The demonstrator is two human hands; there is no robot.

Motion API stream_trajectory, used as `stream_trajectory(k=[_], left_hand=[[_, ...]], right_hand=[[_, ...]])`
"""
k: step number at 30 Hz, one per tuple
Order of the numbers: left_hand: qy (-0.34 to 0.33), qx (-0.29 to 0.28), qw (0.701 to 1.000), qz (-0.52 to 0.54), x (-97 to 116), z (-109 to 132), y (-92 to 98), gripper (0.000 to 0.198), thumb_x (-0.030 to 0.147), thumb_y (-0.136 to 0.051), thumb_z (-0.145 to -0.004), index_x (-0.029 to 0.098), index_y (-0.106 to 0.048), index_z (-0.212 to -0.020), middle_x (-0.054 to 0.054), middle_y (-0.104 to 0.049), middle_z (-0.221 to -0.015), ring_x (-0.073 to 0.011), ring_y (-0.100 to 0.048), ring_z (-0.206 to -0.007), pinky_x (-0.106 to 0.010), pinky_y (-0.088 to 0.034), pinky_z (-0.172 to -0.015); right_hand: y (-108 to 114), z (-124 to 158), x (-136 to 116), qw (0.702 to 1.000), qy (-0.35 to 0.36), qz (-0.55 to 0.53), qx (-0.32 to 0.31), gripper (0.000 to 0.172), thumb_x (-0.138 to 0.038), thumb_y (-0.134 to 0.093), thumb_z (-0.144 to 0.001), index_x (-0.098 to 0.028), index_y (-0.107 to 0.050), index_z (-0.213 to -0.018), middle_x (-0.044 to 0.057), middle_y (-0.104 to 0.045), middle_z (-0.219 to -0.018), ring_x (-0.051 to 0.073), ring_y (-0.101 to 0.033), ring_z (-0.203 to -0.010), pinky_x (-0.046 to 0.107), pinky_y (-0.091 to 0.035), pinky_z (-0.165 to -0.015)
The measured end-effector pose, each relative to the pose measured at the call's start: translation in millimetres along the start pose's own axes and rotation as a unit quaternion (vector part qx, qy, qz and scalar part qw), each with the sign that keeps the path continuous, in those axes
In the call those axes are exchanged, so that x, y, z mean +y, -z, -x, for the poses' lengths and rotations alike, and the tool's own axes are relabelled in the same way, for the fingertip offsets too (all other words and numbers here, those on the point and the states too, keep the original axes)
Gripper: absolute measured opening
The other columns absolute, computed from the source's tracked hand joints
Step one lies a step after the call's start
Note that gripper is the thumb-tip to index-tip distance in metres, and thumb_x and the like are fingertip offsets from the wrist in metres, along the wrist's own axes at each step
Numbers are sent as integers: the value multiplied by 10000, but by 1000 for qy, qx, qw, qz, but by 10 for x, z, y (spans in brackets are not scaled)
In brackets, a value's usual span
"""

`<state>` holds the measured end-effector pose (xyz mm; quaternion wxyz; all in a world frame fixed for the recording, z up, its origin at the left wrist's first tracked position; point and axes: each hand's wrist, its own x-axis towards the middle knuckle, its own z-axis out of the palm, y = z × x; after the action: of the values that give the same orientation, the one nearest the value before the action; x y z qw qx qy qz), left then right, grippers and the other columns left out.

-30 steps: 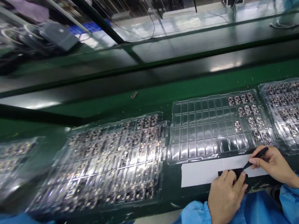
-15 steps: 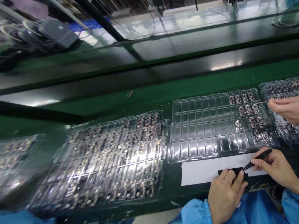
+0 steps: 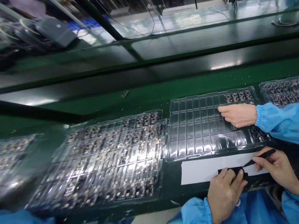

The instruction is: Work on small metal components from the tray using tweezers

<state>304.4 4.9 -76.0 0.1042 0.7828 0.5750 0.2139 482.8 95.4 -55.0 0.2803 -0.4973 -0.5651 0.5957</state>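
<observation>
Co-worker's hand (image 3: 239, 115) moved over tray (image 3: 187, 130); curled left grip (image 3: 224, 194) holds black piece (image 3: 237, 169), right grip (image 3: 277, 168) pointed tool (image 3: 269, 153).

The left hand (image 3: 225, 194) hides part of a black piece (image 3: 237, 169); the right edge crops a tray (image 3: 263, 88); a grey thing (image 3: 57, 29), perhaps a box, is blurred.

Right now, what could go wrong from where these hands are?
The right hand points a dark pointed tool at a dark piece close beside the left hand; a slip might poke that hand or shift the piece.

A co-worker's hand is over the clear tray, so the sleeve could disturb circuit boards.
</observation>
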Motion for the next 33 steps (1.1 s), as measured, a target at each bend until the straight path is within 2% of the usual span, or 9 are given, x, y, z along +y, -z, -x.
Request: stream_trajectory(k=[9,19,22,25,31,33], left_hand=[[6,-18,1000,0,17,-14,31,258,304,-567,-830,209,-575,-1070,3,-543,-713,-148,-538,-616,-247,-379,-423],[15,-15,1000,10,14,-7,6,242,305,-554,-841,212,-577,-1063,-1,-528,-706,-132,-512,-609,-226,-341,-447],[-2,-2,1000,9,-1,8,0,223,285,-549,-847,209,-575,-1055,4,-530,-711,-122,-495,-601,-230,-311,-446],[-31,8,999,-1,-16,19,8,198,235,-550,-846,235,-576,-1042,17,-532,-718,-118,-478,-597,-244,-280,-449],[-61,-27,998,-13,-17,11,32,350,455,-572,-804,231,-565,-1074,0,-530,-747,-135,-473,-626,-251,-294,-471],[-58,-31,998,-16,-8,7,37,331,428,-584,-805,238,-561,-1075,0,-528,-751,-136,-475,-636,-251,-295,-475]], right_hand=[[60,-84,-25,996,-17,6,-88,173,-309,-671,-799,-144,-692,-752,80,-669,-733,156,-616,-553,193,-514,-504],[67,-57,-40,998,-25,-9,-63,192,-331,-703,-771,-147,-680,-722,53,-638,-636,178,-614,-524,224,-527,-490],[146,-18,-8,998,-19,23,-62,195,-336,-690,-789,-145,-687,-749,65,-650,-659,177,-617,-552,211,-512,-496],[205,0,2,995,-34,31,-90,208,-342,-669,-813,-147,-691,-743,77,-657,-724,181,-626,-594,217,-527,-532],[177,-36,-45,990,-53,-14,-133,215,-351,-687,-797,-142,-653,-759,37,-624,-619,174,-613,-542,230,-518,-524],[157,-44,-54,990,-57,-18,-130,236,-370,-692,-786,-143,-641,-750,29,-617,-626,171,-613,-539,232,-514,-522]])
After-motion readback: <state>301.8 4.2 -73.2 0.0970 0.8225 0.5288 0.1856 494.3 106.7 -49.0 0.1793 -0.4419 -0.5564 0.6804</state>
